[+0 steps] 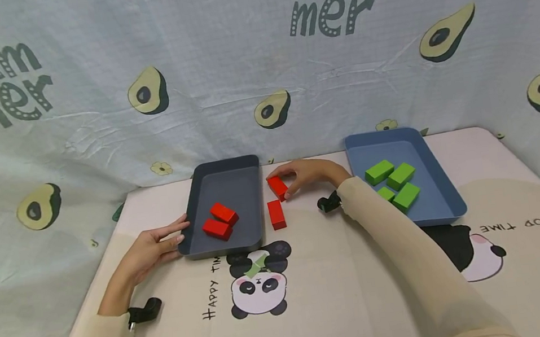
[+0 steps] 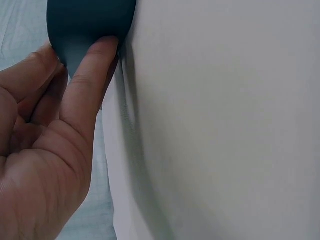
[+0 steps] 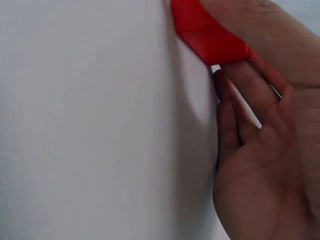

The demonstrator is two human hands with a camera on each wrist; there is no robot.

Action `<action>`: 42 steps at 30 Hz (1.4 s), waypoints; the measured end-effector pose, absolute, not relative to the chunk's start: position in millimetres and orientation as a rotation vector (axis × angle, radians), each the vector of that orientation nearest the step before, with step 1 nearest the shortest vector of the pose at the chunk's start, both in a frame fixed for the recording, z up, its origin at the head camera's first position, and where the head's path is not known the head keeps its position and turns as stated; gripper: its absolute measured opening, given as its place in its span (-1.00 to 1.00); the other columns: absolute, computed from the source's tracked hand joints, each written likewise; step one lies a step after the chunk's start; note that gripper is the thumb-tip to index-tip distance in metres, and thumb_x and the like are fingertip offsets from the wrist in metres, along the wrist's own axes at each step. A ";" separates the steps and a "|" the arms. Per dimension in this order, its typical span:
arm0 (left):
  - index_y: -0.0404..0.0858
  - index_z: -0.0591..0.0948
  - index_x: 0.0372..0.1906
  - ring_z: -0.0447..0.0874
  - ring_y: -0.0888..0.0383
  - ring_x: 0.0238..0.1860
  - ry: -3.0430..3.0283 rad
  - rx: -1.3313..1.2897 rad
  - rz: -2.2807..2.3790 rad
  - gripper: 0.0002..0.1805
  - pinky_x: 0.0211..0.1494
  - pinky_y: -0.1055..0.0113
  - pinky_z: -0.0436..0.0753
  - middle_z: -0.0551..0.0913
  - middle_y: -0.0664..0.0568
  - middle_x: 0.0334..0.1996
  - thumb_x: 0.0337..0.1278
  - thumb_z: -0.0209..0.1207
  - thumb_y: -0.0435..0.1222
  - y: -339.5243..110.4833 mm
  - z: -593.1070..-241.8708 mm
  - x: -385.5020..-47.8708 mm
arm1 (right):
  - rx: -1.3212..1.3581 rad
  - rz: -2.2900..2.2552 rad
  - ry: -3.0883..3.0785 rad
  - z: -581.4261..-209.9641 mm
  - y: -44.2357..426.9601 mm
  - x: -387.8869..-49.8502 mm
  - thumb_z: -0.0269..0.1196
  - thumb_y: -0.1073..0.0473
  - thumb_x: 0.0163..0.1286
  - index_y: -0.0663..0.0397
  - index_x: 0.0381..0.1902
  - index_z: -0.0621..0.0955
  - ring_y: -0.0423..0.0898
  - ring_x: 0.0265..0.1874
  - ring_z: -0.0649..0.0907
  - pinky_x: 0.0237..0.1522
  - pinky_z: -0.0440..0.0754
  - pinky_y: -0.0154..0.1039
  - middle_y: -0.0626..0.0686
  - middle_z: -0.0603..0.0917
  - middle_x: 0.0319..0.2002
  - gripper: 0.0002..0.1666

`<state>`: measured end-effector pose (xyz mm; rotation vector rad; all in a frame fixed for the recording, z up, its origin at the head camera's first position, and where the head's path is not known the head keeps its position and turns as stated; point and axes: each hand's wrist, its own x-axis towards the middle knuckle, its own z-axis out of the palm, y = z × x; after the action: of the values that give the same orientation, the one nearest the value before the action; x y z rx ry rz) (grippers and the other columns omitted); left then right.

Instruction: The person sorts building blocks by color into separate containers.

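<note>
A dark grey tray (image 1: 228,182) on the table's left side carries two red blocks (image 1: 217,229). Beside its left wall, my left hand (image 1: 150,250) touches the rim and outer side with fairly straight fingertips. The left wrist view shows its fingers (image 2: 82,95) against the tray's outer wall (image 2: 92,22). My right hand (image 1: 309,173) pinches a red block (image 1: 278,188) between thumb and fingers, just right of the tray. In the right wrist view, that block tilts close to the white tabletop. Another red block (image 1: 276,215) lies on the table nearer to me, apart from the hand.
A blue tray (image 1: 439,192) with several green blocks (image 1: 406,196) stands on the right, partly behind my right sleeve (image 1: 403,247). A curtain (image 1: 214,56) with printed avocados hangs at the back. Black wrist cameras (image 1: 147,310) are worn on both wrists.
</note>
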<state>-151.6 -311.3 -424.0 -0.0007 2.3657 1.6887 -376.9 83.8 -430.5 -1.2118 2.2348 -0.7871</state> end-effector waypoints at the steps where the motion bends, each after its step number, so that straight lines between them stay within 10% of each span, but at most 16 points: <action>1: -0.36 0.35 0.49 0.41 0.29 0.36 2.366 0.008 1.691 -0.41 0.10 0.31 0.70 0.03 -0.06 0.62 0.45 0.18 -0.34 -311.3 -424.0 -151.5 | -1.204 -0.802 2.222 -430.5 84.0 -377.1 0.46 0.04 0.23 -0.10 0.48 0.44 0.01 0.42 0.35 0.52 0.25 0.01 0.03 0.45 0.40 -0.14; 42: -0.38 0.35 0.48 0.37 0.20 0.41 2.344 -0.001 1.722 -0.41 0.13 0.31 0.68 0.02 -0.06 0.62 0.44 0.18 -0.37 -310.3 -423.6 -151.9 | -1.363 -0.986 2.070 -385.7 85.9 -343.3 0.59 0.19 0.11 0.17 0.34 0.57 -0.05 0.17 0.68 0.27 0.58 -0.22 0.08 0.71 0.15 -0.18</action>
<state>-151.9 -310.3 -423.6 -0.0008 2.3436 1.7225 -343.3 85.9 -385.7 -1.3633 2.0700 -0.9863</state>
